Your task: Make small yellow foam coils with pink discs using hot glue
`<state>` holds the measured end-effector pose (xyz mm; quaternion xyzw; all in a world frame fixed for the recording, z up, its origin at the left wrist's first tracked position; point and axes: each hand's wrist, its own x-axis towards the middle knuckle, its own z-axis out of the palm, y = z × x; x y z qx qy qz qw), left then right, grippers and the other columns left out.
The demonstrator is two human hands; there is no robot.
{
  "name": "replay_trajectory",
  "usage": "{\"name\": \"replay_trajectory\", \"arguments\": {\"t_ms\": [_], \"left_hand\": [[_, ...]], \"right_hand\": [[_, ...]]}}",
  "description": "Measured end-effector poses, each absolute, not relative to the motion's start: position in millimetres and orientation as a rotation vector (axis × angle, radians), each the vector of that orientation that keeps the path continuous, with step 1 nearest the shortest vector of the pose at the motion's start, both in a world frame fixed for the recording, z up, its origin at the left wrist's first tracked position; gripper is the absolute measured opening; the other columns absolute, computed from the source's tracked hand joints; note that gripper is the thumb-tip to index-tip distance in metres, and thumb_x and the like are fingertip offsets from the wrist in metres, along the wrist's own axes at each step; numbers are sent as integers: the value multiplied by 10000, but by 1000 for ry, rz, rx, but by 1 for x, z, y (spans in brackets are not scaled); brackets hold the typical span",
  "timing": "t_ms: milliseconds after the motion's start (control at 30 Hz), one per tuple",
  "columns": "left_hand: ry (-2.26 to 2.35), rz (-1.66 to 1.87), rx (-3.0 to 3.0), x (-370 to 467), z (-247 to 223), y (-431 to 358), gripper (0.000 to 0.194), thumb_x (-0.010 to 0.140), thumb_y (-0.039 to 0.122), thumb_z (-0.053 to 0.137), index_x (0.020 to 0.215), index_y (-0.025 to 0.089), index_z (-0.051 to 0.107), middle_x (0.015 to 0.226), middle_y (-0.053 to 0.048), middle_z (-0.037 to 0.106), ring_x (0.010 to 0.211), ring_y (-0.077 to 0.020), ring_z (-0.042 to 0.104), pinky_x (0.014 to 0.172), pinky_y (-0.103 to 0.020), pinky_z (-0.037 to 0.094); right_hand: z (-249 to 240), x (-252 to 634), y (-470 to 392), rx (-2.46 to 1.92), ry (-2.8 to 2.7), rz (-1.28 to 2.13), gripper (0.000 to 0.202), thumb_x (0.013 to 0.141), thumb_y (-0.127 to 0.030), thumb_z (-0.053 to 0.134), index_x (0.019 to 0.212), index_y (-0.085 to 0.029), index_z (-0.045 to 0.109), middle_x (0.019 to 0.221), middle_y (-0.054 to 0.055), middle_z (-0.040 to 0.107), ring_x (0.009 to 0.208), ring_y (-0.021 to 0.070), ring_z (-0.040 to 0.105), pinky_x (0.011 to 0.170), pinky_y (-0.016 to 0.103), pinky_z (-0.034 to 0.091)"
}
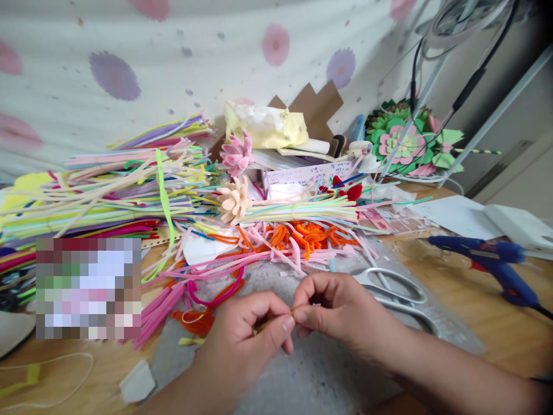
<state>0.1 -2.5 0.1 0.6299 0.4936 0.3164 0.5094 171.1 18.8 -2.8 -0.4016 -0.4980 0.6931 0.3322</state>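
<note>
My left hand (254,328) and my right hand (330,308) meet above the grey cutting mat (319,369). Both pinch a thin yellowish-brown strand (270,321), perhaps a pipe cleaner; fingers cover most of it. Just right of my right hand lie scissors (397,288) with silver-grey handles, their blades hidden. An orange fuzzy piece (194,323) rests by my left wrist, with a magenta pipe cleaner loop (220,297) behind it. Beyond my fingers are pink pipe cleaners (254,259) and coiled orange ones (311,236).
Bundles of coloured pipe cleaners (99,196) fill the left side. A blue hot glue gun (492,259) lies at the right, its cord trailing off the edge. Pink (237,153) and cream fuzzy flowers (235,200) stand behind. A metal frame (415,127) with cables rises back right.
</note>
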Motion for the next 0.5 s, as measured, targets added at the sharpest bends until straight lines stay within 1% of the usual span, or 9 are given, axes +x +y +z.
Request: {"name": "replay_trajectory", "arguments": {"t_ms": [200, 333, 400, 500], "left_hand": [[1185, 774, 1584, 1, 3, -3, 192, 758, 181, 549, 587, 206, 634, 530, 27, 616, 491, -117, 499, 494, -222, 391], [1128, 781, 1575, 1, 4, -3, 189, 783, 218, 557, 620, 202, 652, 562, 13, 644, 512, -122, 529, 498, -219, 409], [1117, 784, 1550, 0, 3, -3, 190, 793, 228, 554, 629, 201, 647, 573, 12, 647, 520, -122, 536, 499, -217, 412], [1131, 785, 1527, -1, 1, -2, 200, 803, 234, 544, 624, 203, 627, 572, 17, 634, 526, -121, 530, 505, -217, 408]], "right_hand": [[-6, 171, 16, -992, -1136, 1931, 300, 583, -303, 838, 641, -135, 596, 548, -43, 598, 532, 85, 544, 553, 210, 394], [-6, 170, 16, -931, -1089, 2020, 366, 565, -361, 849, 650, -135, 575, 555, -25, 605, 554, 120, 580, 577, 243, 418], [-5, 170, 17, -904, -1096, 2035, 382, 583, -397, 840, 667, -135, 575, 574, -20, 601, 570, 122, 577, 594, 251, 421], [-5, 172, 17, -881, -1141, 2014, 376, 646, -445, 798, 698, -136, 591, 615, -17, 585, 605, 115, 551, 638, 259, 419]]}}
